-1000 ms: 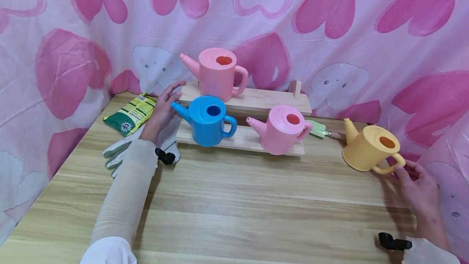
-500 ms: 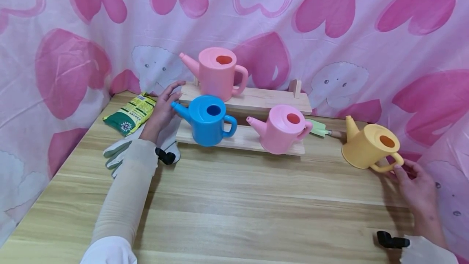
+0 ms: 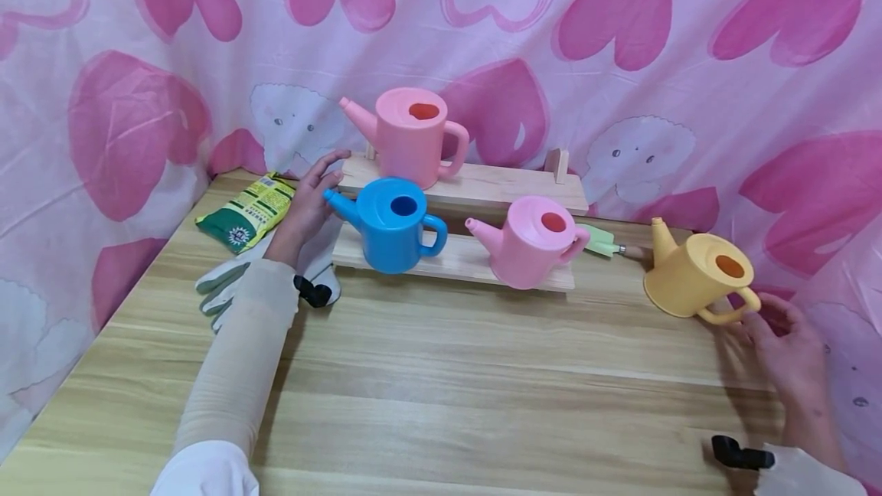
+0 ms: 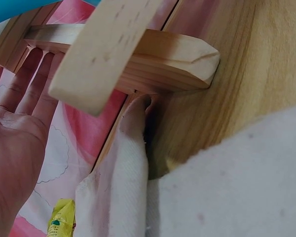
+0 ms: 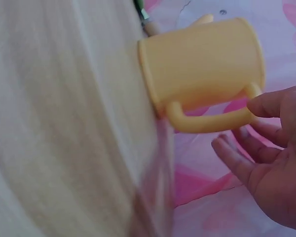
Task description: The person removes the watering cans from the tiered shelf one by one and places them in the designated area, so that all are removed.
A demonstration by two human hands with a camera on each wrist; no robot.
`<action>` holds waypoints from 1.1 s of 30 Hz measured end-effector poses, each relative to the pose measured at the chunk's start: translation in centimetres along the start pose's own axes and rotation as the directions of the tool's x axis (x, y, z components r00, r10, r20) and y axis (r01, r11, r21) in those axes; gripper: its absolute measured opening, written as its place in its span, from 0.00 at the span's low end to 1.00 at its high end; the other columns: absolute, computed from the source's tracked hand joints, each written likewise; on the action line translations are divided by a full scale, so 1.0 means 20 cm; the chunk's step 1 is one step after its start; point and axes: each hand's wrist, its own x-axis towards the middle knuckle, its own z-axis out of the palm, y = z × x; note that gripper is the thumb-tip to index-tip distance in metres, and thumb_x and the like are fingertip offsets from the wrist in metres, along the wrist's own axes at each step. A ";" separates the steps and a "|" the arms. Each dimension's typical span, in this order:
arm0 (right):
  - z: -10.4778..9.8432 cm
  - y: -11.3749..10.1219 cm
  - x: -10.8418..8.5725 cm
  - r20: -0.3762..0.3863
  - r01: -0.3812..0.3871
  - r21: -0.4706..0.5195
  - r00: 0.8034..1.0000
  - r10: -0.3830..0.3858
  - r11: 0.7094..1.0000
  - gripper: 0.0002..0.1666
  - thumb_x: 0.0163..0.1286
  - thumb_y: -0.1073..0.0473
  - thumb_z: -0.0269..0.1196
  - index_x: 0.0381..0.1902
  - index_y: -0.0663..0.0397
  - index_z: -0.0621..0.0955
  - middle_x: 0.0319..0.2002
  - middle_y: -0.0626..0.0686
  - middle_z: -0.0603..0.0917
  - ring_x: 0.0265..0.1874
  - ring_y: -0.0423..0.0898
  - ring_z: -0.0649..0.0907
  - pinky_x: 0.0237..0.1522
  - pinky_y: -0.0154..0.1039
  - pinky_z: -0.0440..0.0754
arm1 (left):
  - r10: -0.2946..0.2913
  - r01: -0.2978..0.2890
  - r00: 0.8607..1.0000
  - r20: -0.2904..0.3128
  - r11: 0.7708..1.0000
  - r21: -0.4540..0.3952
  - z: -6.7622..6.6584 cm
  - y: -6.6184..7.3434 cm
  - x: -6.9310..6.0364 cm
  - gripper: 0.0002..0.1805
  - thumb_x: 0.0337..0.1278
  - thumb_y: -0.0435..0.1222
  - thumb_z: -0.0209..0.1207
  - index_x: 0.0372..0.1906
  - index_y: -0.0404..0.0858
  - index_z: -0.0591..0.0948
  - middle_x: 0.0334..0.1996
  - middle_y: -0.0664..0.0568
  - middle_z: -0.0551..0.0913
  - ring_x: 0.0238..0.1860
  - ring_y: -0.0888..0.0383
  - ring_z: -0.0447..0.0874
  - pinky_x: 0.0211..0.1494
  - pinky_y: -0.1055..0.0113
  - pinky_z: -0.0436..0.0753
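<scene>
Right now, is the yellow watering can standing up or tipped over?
Standing up. The yellow watering can has its hole on top and its spout pointing upward.

I'm standing at a curtained-off tabletop corner; whether a home or a studio is lying beyond, I'm unable to tell. Pink heart-print curtains point(image 3: 420, 44) are hanging round the back and sides of a wood-grain table point(image 3: 482, 389). Gardening things are lending it a potting-bench look: watering cans point(image 3: 689, 282) are standing about, three on a two-step wooden stand point(image 3: 496, 184), while a glove point(image 3: 220, 282), a printed packet point(image 3: 248, 217) and a green-bladed trowel point(image 3: 601, 240) are lying nearby.
</scene>
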 end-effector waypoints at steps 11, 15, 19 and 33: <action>0.01 -0.37 -0.10 -0.144 0.165 -0.087 0.974 -0.176 0.982 0.34 0.78 0.52 0.59 0.77 0.56 0.67 0.70 0.63 0.71 0.64 0.61 0.75 0.51 0.23 0.77 | 0.017 -0.017 1.000 0.005 0.999 -0.046 0.01 -0.01 0.01 0.22 0.82 0.43 0.50 0.74 0.54 0.73 0.71 0.51 0.69 0.40 0.62 0.79 0.37 0.76 0.80; 0.03 -0.55 -0.11 -0.117 0.288 0.021 0.952 -0.283 0.958 0.30 0.77 0.51 0.61 0.74 0.50 0.72 0.65 0.55 0.77 0.60 0.42 0.78 0.46 0.18 0.75 | 0.027 -0.027 1.000 0.006 0.999 -0.042 0.01 -0.01 0.01 0.22 0.81 0.43 0.50 0.74 0.54 0.72 0.75 0.50 0.64 0.48 0.58 0.79 0.40 0.75 0.81; 0.09 -0.76 -0.12 -0.067 0.429 0.116 0.903 -0.424 0.896 0.26 0.78 0.54 0.60 0.71 0.50 0.75 0.57 0.44 0.79 0.54 0.32 0.78 0.52 0.19 0.74 | 0.040 -0.039 0.999 0.010 0.998 -0.051 0.01 -0.01 0.01 0.22 0.82 0.43 0.50 0.73 0.53 0.73 0.74 0.48 0.65 0.42 0.60 0.79 0.38 0.75 0.80; 0.36 -1.43 -0.13 0.148 0.640 0.271 0.710 -0.688 0.719 0.25 0.78 0.51 0.61 0.68 0.52 0.78 0.62 0.52 0.80 0.59 0.48 0.80 0.59 0.35 0.79 | -0.005 0.005 1.000 -0.014 0.999 -0.038 0.01 -0.02 0.01 0.22 0.80 0.48 0.51 0.73 0.56 0.73 0.76 0.53 0.63 0.52 0.56 0.76 0.42 0.74 0.80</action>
